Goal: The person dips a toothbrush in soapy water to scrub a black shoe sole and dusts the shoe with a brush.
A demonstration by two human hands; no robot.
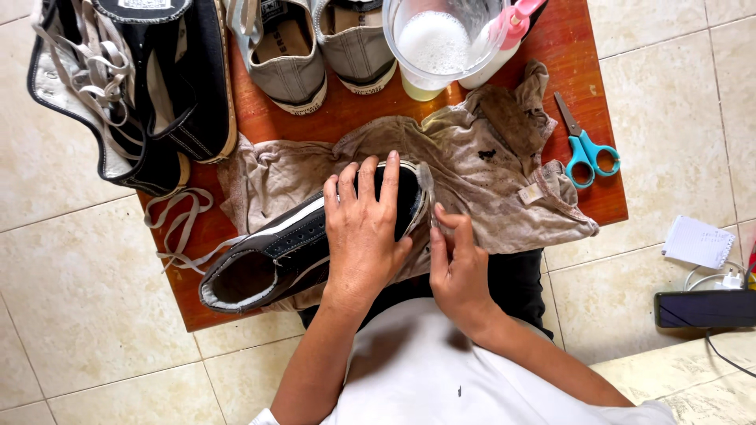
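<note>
Black sneaker (303, 244) lies on the stained cloth (488, 177), toe toward upper right, your left hand (364, 228) flat across it, your right hand (458, 267) pinching a small brush (429, 193) at the toe.

Home: tiled floor (87, 291), low wooden table (583, 197)
</note>
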